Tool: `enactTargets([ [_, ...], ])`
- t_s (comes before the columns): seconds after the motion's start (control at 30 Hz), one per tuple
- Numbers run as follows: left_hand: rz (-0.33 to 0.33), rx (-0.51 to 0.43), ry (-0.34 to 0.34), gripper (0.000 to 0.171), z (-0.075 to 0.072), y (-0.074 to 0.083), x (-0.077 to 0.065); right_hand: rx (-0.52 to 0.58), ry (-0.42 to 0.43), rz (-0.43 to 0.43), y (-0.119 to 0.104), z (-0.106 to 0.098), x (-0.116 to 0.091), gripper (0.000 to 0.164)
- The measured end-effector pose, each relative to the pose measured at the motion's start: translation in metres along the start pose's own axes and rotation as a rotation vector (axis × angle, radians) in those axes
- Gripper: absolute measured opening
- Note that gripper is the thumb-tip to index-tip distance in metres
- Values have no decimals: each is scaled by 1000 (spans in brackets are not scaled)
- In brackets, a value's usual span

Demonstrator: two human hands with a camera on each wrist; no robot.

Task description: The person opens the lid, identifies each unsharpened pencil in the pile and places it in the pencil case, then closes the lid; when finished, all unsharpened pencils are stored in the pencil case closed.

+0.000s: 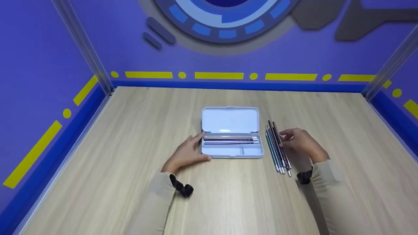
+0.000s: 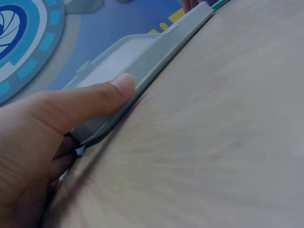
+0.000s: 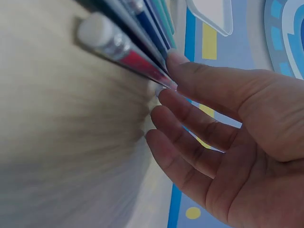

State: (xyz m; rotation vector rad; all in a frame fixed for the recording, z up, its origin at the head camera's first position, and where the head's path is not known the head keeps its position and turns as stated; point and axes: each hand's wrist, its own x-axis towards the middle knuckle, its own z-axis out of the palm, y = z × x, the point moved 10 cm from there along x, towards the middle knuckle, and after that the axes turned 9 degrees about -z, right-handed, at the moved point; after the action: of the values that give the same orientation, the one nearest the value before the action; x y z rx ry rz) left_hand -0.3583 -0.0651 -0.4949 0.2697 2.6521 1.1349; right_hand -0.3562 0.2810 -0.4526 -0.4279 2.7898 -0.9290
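Note:
A light-coloured pencil case [image 1: 225, 156] lies with its lid [image 1: 230, 119] raised at the back. Several pencils [image 1: 230, 142] rest in its long rear compartment; the front compartments hold nothing. My left hand [image 1: 186, 153] grips the case's left end, thumb along the front wall and fingers round the back corner. To the right of the case lies a bunch of dark and teal pencils [image 1: 277, 150], eraser ends towards me. With thumb and fingertips, my right hand [image 1: 302, 143] pinches the outermost pencil [image 3: 142, 65], which has a white eraser and a reddish barrel.
Everything sits on a wood-grain table [image 1: 228, 199]. A blue-purple panel [image 1: 294, 55] with yellow marks borders its far edge, with further panels at left and right. Metal posts [image 1: 88, 45] stand at the back corners.

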Motion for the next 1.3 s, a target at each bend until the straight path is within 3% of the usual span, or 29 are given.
enactTargets([
  [0.63,5,-12,-8,105,-1,4,0,41,-12,97,13,0,-1,46],
  [0.9,-17,-24,-17,106,1,1,0,87,-6,105,14,2,-2,44],
  [1.3,2,-5,-14,105,0,1,-1,87,9,104,11,2,0,45],
])
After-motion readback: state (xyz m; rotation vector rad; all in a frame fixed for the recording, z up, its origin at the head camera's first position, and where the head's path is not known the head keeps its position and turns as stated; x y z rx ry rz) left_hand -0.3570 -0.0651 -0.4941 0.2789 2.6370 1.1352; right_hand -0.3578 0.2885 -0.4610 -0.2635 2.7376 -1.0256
